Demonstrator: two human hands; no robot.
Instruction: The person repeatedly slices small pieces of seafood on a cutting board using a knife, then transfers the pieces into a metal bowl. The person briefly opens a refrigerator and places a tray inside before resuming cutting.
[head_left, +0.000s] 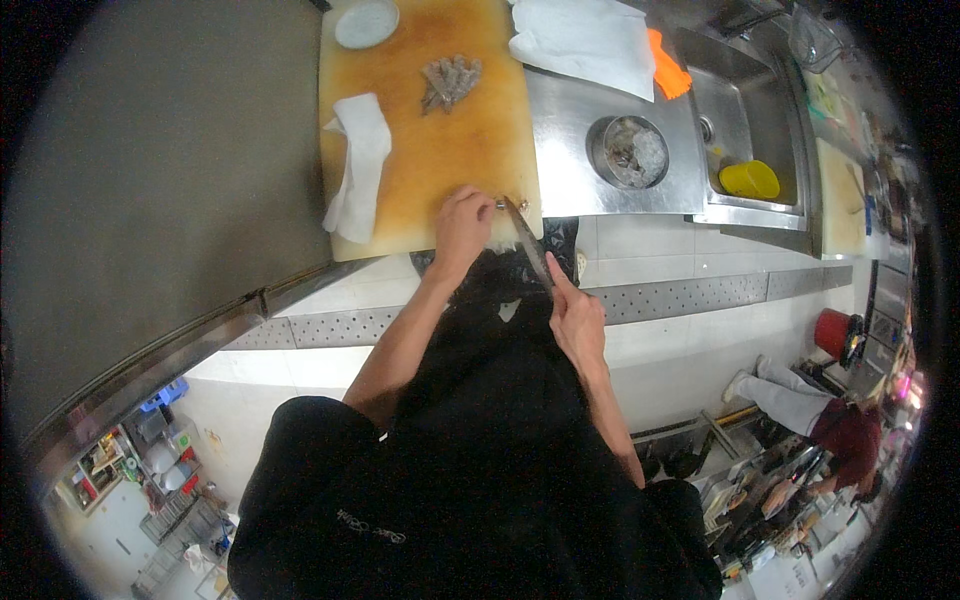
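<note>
My right hand (579, 319) grips a kitchen knife (531, 238), its index finger laid along the blade. The knife tip rests near the front right edge of a yellowed cutting board (420, 202). Beside the tip, the curled fingers of my left hand (463, 225) pinch a small shrimp (500, 204), mostly hidden by them. Small scraps (523, 204) lie just right of the blade. Farther up the board is a pile of grey raw shrimp (450, 81). A folded white cloth (361, 165) lies along the left side, and a pale round dish (367, 24) sits at the far left corner.
Right of the board, a metal bowl (636, 152) of ice and shrimp stands on the steel counter (562, 172). White towels (581, 41) and an orange cloth (667, 66) lie behind it. A sink (724, 90) holds a yellow container (750, 180). Another person (840, 435) works at lower right.
</note>
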